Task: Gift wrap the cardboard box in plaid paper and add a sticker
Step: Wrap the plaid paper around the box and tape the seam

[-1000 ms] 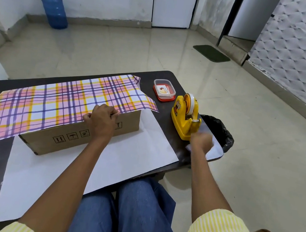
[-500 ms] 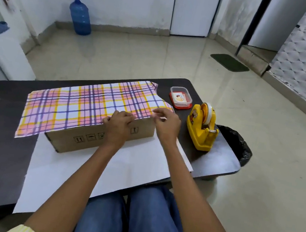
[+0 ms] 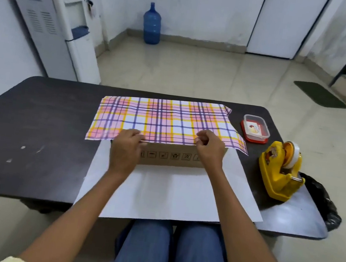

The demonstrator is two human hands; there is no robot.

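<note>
A brown cardboard box (image 3: 173, 156) lies on the white underside of the wrapping sheet (image 3: 172, 193). The plaid paper (image 3: 162, 118) is folded over the box top from the far side. My left hand (image 3: 126, 148) presses the paper's near edge onto the box's front top edge at the left. My right hand (image 3: 209, 149) is at the same edge further right, fingers curled, pinching what looks like a small strip of clear tape that is barely visible. A clear container with a red base (image 3: 255, 129), holding stickers, sits at the table's back right.
A yellow tape dispenser (image 3: 279, 174) stands on the dark table (image 3: 35, 122) to the right of the sheet. A black bin bag (image 3: 322, 203) hangs past the table's right edge. A water dispenser (image 3: 78, 35) and a blue bottle (image 3: 152, 24) stand by the far wall.
My right hand left the tape dispenser and came left to the paper's near edge on the box. My left hand stayed on that edge. My head turned left.
</note>
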